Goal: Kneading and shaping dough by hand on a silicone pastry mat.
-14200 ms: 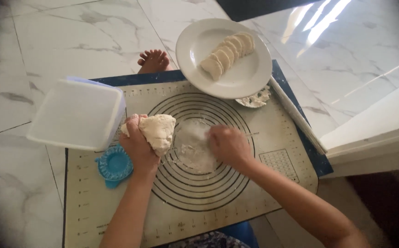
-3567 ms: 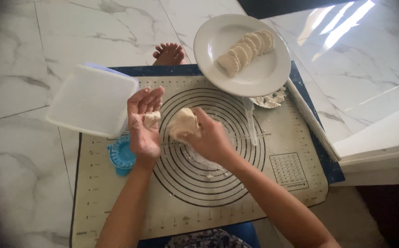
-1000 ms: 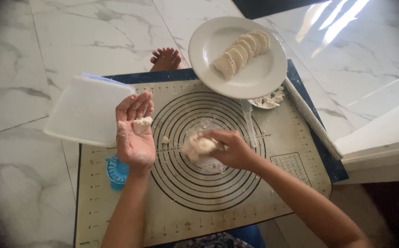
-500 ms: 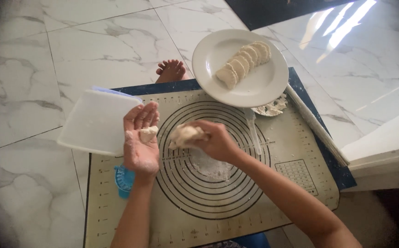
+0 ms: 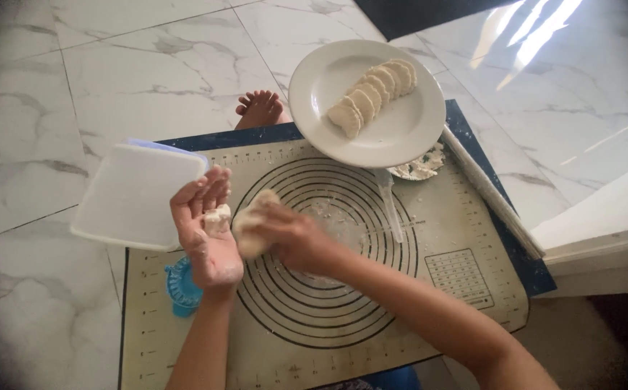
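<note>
My left hand (image 5: 205, 231) is held palm up over the left side of the beige baking mat (image 5: 415, 303), with a small piece of dough (image 5: 218, 219) lying on the palm. Right beside it, my right hand (image 5: 296, 238) grips a larger lump of dough (image 5: 251, 225), which nearly touches the left palm. Both hands are dusted with flour. The mat has dark concentric circles printed on it and a floury patch in the middle.
A white plate (image 5: 401, 133) with several folded dumplings (image 5: 373, 87) sits at the mat's far edge. A white lidded box (image 5: 137, 195) lies at the left, a blue dumpling press (image 5: 182, 287) below it. A rolling pin (image 5: 491, 191) lies along the right edge. A bare foot (image 5: 260, 108) rests on marble floor.
My right hand has carried the larger dough lump from the mat's middle leftward until it is next to my left palm. The small piece stays on the left palm.
</note>
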